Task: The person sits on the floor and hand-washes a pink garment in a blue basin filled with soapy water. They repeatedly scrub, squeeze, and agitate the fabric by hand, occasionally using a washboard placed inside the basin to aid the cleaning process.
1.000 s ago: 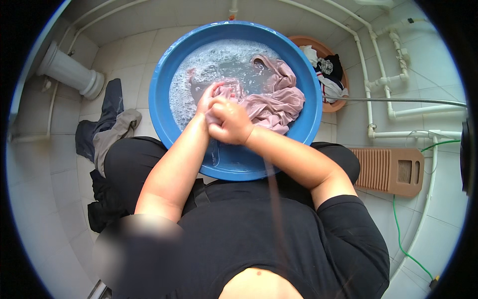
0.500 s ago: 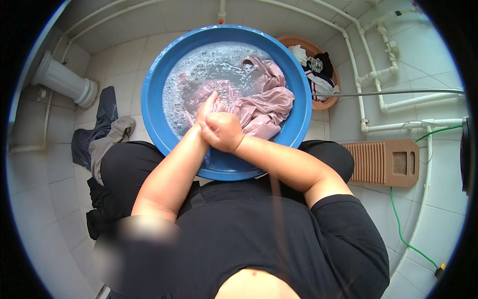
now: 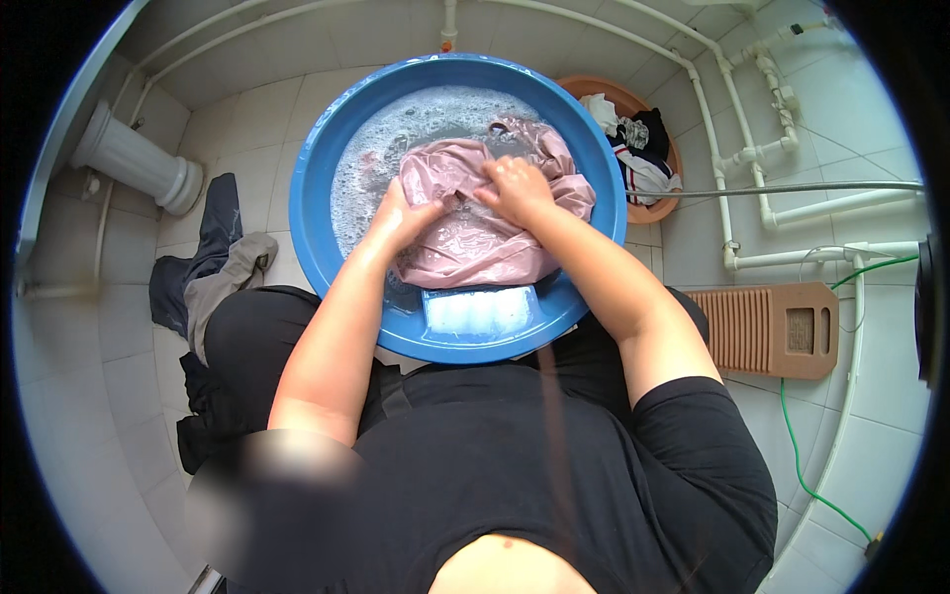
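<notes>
A wet pink garment (image 3: 465, 243) lies bunched in a round blue basin (image 3: 307, 198) of sudsy water (image 3: 381, 134). My left hand (image 3: 403, 218) grips the garment's left side, thumb across the cloth, its other fingers partly hidden by fabric. At the upper right of the bunch, my right hand (image 3: 517, 188) has its fingers curled into the folds. Part of the pink cloth trails off to the right, beyond my right hand. Below the garment, a pale bluish panel shows inside the basin's near wall.
An orange basin (image 3: 653, 211) of clothes stands behind at the right. A brown washboard (image 3: 762, 327) lies on the right, near white pipes (image 3: 719, 188) and a green cord (image 3: 792, 436). Dark and grey clothes (image 3: 223, 262) lie on the floor at left, near a white pedestal (image 3: 139, 163).
My hands, pressed together over the suds before, have moved apart onto the pink garment. The cloth is now lifted and gathered toward me.
</notes>
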Available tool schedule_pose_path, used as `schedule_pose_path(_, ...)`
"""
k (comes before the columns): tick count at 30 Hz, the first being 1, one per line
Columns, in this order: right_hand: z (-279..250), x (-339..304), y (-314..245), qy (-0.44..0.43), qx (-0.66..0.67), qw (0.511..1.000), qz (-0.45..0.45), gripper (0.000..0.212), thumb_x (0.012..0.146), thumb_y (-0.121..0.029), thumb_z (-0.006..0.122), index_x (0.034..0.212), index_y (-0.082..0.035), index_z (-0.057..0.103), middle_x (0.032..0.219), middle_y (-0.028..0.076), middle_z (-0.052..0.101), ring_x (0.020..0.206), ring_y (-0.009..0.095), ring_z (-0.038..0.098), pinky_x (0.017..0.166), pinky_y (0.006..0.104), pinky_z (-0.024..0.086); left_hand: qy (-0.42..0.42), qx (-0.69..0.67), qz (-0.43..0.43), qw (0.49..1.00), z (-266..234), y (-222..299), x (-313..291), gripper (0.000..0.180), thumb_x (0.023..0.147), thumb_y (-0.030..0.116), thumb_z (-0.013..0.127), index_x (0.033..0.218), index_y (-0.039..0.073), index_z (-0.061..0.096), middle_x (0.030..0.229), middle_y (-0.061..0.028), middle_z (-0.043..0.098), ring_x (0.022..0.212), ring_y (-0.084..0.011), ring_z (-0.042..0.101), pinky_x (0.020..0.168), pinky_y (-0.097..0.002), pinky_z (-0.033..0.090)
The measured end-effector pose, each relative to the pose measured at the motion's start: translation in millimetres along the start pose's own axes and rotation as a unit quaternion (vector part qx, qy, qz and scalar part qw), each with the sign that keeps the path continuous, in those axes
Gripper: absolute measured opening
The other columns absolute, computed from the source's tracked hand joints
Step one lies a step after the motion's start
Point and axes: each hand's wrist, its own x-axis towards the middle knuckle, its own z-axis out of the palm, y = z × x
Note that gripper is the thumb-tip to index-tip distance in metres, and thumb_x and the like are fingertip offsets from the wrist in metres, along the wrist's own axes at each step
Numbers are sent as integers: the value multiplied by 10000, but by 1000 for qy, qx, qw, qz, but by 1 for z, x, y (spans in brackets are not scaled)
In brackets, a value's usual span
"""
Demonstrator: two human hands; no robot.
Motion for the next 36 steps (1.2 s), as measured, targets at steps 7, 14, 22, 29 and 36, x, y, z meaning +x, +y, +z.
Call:
schedule_pose_path(7,31,0,23,-107,71,940,316,388,772,-339,577,1025,-47,615,1087,189,582,1022,316,570,863,383,458,-115,154,-110,975,-15,9,-3,684,621,220,750,1189,-36,469,1075,-135,600,951,-242,592,835,-305,451)
schedule_pose_path(14,1,-7,29,-198,274,904,264,478,659,-378,628,1006,-48,640,1145,171,541,1070,290,528,898,357,427,-37,-643,-47,764,-10,-3,2,422,764,243,682,1096,29,534,1028,-118,603,993,-253,562,896,-478,434)
schedule_pose_path(22,-25,-8,-79,177,389,903,-47,256,669,-172,600,863,-6,601,994,158,577,931,311,565,789,361,472,7,-681,-213,701,23,-1,5,195,853,284,578,843,90,576,828,-65,610,774,-230,598,711,-387,503)
schedule_pose_path(29,-21,-31,-115,267,252,926,-91,188,613,-267,616,713,-112,587,735,103,579,648,299,591,588,384,487,-142,-689,-110,702,47,-10,-12,236,877,301,445,823,112,577,856,-78,621,806,-218,602,728,-396,490)
schedule_pose_path(36,-9,-26,-116,275,338,897,69,211,695,-292,578,690,-82,600,685,134,595,643,318,591,577,390,475,-121,-667,-173,714,47,-13,-6,229,871,318,473,757,138,559,662,-8,576,611,-161,575,559,-315,483)
